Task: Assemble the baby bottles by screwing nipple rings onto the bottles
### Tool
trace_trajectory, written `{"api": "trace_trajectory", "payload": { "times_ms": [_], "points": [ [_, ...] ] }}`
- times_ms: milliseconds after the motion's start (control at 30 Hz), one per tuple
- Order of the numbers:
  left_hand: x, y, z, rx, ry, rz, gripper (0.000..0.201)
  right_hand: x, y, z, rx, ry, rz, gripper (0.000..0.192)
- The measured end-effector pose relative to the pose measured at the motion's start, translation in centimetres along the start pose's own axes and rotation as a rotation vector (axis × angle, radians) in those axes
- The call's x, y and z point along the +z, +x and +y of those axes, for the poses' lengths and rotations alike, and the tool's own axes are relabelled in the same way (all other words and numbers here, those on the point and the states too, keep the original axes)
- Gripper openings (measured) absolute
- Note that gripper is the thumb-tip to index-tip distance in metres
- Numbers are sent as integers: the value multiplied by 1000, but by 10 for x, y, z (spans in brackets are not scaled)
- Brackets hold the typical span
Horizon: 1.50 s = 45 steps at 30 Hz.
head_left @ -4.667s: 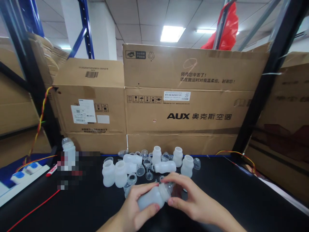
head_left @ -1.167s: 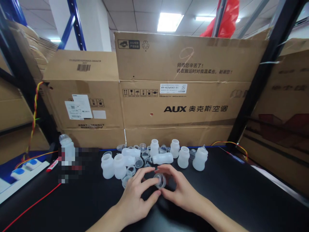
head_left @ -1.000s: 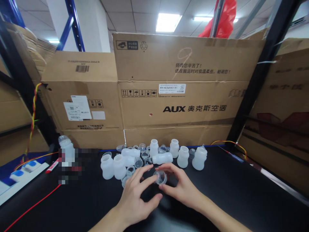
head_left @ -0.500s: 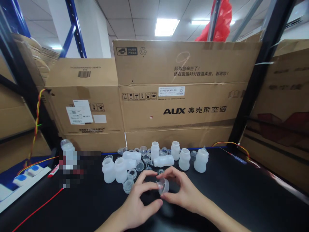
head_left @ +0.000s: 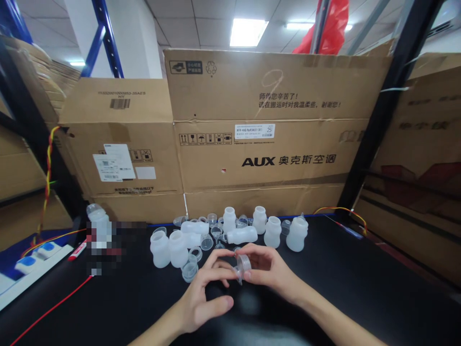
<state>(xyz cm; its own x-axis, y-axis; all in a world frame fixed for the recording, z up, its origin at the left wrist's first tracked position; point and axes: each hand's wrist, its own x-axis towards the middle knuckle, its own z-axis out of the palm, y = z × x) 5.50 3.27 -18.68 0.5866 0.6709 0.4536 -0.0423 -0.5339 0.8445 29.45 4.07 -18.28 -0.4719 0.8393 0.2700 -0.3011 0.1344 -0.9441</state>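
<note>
My right hand (head_left: pixel 268 274) pinches a small clear plastic cap (head_left: pixel 243 265) just above the black table (head_left: pixel 360 288). The fingertips of my left hand (head_left: pixel 205 298) touch the same cap from the left. Behind the hands stands a cluster of translucent white bottles (head_left: pixel 169 247), some upright, one bottle lying on its side (head_left: pixel 242 235). A capped bottle (head_left: pixel 297 233) stands at the right end of the cluster. Loose clear caps and small funnels (head_left: pixel 189 271) lie among them.
Stacked cardboard boxes (head_left: pixel 266 154) wall off the back of the table. A black rack post (head_left: pixel 382 110) rises at the right. At the left lie a red marker (head_left: pixel 77 251), a red wire (head_left: pixel 50 312), a power strip (head_left: pixel 29 264) and another bottle (head_left: pixel 95 218).
The bottle held 4.7 s ago now stands capped at the right of the cluster. Since then both hands picked a clear cap off the table and turned it on edge.
</note>
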Motion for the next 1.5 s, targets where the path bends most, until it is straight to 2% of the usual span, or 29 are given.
{"api": "trace_trajectory", "payload": {
  "times_ms": [167,267,433,567,733,967,1233,1400,1500],
  "points": [
    [4,-2,-4,66,88,34,38,0,-1,4,4,-5,-10,43],
    [7,-2,-3,48,198,13,41,2,-1,8,-21,-54,-16,45],
    [11,0,7,-63,445,-73,69,3,0,9,-22,-87,55,57],
    [17,-3,7,-125,598,-109,85,3,1,7,-15,-82,112,51],
    [21,-6,2,-142,660,-132,87,5,1,8,-24,-48,118,48],
    [19,-3,-3,-49,684,-134,81,7,-2,8,15,-82,95,48],
    [23,-6,-8,38,695,-89,79,17,-3,8,30,-106,140,51],
    [25,-8,-31,164,702,-53,92,29,-2,-1,-17,-93,97,47],
    [27,-6,-40,234,697,-5,92,33,-3,-5,-85,-166,99,43]
  ]
}}
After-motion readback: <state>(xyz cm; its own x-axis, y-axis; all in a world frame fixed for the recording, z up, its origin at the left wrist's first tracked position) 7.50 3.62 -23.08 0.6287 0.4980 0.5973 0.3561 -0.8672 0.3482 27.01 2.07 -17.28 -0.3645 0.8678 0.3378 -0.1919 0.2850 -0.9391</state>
